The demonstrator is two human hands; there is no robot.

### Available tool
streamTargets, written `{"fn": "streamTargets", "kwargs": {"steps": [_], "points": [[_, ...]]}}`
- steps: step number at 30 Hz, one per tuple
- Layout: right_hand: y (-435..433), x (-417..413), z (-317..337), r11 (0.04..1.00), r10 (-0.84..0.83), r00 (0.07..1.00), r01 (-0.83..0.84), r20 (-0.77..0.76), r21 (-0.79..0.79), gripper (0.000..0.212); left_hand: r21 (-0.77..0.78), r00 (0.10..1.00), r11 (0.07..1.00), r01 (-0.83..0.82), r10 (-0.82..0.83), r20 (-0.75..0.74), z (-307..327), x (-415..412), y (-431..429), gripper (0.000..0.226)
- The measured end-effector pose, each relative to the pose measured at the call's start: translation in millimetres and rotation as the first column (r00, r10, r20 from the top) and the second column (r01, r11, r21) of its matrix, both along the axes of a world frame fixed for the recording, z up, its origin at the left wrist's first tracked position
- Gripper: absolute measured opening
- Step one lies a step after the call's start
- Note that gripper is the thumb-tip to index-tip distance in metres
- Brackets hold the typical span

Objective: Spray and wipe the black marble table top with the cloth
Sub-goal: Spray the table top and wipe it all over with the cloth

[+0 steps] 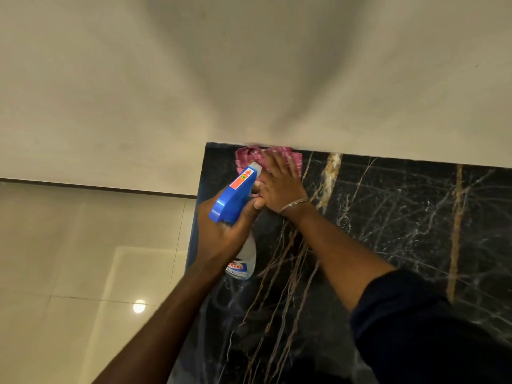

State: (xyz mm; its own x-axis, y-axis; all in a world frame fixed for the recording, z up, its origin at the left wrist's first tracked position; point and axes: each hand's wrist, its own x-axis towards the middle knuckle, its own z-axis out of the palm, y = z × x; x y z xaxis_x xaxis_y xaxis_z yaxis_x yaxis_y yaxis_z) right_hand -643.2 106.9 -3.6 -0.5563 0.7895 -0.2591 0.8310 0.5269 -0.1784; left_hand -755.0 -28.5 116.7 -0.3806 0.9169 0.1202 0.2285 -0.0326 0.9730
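Observation:
The black marble table top [388, 217] with gold and white veins fills the lower right and meets a cream wall. A pink checked cloth [249, 157] lies at its far left corner against the wall. My right hand [279, 184] presses flat on the cloth with straight fingers; a thin bracelet circles the wrist. My left hand [230, 231] grips the neck of a spray bottle [235, 195] with a blue trigger head and clear body, held over the table's left edge, nozzle toward the cloth.
The cream wall [249, 65] rises directly behind the table. Glossy beige floor tiles [83, 273] lie to the left below the table's left edge, with a ceiling light reflected in them. A dark skirting line runs along the wall's foot.

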Motion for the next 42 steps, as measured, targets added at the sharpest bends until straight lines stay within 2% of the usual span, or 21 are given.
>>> {"fn": "streamTargets", "kwargs": {"steps": [2, 6, 11, 14, 21, 25, 29, 32, 37, 42], "points": [[7, 39, -19, 0.997, -0.078, 0.994, 0.077, 0.070, 0.017, 0.064, -0.007, 1.000, 1.000, 0.009, -0.009, -0.013, -1, 0, 3, 0.047], [4, 97, -24, 0.963, -0.257, 0.965, 0.251, 0.057, 0.095, 0.066, -0.009, 0.999, 1.000, 0.030, -0.030, -0.044, -1, 1, 7, 0.033], [-5, 64, -22, 0.891, -0.453, 0.891, 0.452, 0.027, 0.041, 0.076, -0.137, 0.997, 0.991, 0.004, -0.015, -0.078, -17, -14, 2, 0.035], [-14, 24, -22, 0.918, -0.397, 0.918, 0.396, 0.019, 0.028, 0.082, -0.169, 0.996, 0.985, -0.042, 0.028, -0.081, -27, -26, -1, 0.040], [-41, -82, 9, 0.990, -0.113, 0.993, 0.111, -0.021, -0.091, 0.066, -0.249, 0.986, 0.965, -0.080, 0.040, -0.162, -38, -51, 7, 0.055], [-39, -91, 16, 0.998, -0.030, 0.999, 0.029, -0.014, -0.063, 0.065, -0.299, 0.978, 0.946, -0.124, 0.066, -0.198, -41, -61, 9, 0.046], [-26, -61, 2, 1.000, 0.020, 0.994, -0.018, 0.104, -0.023, 0.078, -0.355, 0.981, 0.928, -0.115, 0.051, -0.185, -42, -72, 4, 0.067], [-26, -8, -2, 0.996, -0.089, 0.983, 0.085, 0.162, 0.034, 0.078, -0.364, 0.985, 0.928, -0.079, 0.017, -0.170, -44, -78, -1, 0.071], [-37, 80, -3, 0.941, -0.326, 0.930, 0.301, 0.172, 0.153, 0.070, -0.442, 0.982, 0.894, -0.074, -0.013, -0.189, -51, -76, -8, 0.052], [-41, 67, -1, 0.887, -0.459, 0.867, 0.437, 0.192, 0.147, 0.067, -0.445, 0.985, 0.893, -0.065, -0.013, -0.170, -53, -78, -12, 0.053]]}}
